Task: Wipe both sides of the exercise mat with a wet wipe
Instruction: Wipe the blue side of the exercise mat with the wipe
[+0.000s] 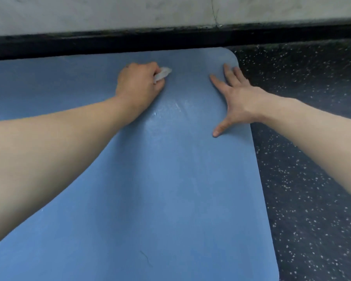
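We see the left hand (pixel 139 86) with fingers curled tight round a crumpled wipe (pixel 163 74), pressing it onto the blue mat (pixel 170 189) near its far edge. The right hand (pixel 236 98) lies flat, fingers spread, by the mat's rounded far-right corner. The mat lies on a dark speckled floor (pixel 312 149), against a wall (pixel 170 13).

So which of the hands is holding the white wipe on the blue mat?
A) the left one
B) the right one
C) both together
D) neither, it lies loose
A: the left hand grips the crumpled white wet wipe against the blue exercise mat, while the right hand lies flat with fingers spread near the mat's edge.
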`<action>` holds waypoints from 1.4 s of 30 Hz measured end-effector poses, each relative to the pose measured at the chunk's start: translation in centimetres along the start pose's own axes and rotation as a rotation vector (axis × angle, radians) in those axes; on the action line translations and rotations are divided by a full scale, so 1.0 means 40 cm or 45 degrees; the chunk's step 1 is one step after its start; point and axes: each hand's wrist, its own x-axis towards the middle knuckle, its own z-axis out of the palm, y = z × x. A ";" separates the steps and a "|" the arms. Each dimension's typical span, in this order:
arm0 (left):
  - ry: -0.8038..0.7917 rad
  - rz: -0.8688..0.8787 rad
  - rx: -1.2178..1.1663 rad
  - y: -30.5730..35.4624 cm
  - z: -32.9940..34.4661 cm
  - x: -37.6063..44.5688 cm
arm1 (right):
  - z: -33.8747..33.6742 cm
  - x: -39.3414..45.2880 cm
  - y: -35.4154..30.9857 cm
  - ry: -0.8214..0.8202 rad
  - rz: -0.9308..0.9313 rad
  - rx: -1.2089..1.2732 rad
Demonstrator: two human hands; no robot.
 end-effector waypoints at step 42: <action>0.092 -0.011 -0.354 0.019 0.078 0.067 | -0.023 0.051 0.003 -0.112 0.068 -0.060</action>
